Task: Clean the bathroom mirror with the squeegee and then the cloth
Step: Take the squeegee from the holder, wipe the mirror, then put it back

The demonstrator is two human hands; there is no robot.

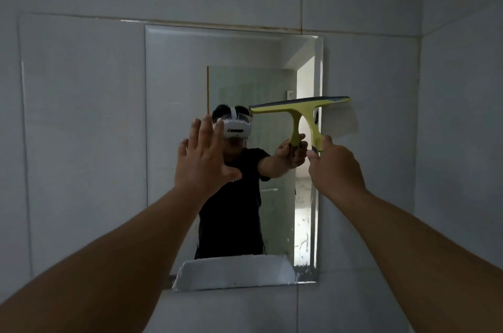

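One rectangular frameless wall mirror (pixel 177 142) with a bevelled edge is mounted on pale grey wall tiles (pixel 81 115), directly ahead of both raised hands. One yellow-green plastic squeegee (pixel 304 112) with a dark blade strip is in view. No cloth can be identified with certainty.

The right hand (pixel 336 166) is closed around the lower end of the squeegee handle. The T-shaped head lies above this hand, roughly level, against the upper right part of the mirror; its right end overhangs the mirror edge onto the tile. Contact between blade and glass cannot be confirmed.

The left hand (pixel 202 161) is fully open, fingers spread and pointing upward, palm toward the glass, and holds nothing. Whether it touches the mirror cannot be determined.

Between the two hands the glass reflects one person in a dark short-sleeved top wearing a white headset. Below the right hand, the glass near the mirror's right edge carries streaks and spots. Below both forearms, one white object with an irregular edge (pixel 234 272) covers the mirror's bottom edge; its nature cannot be determined.
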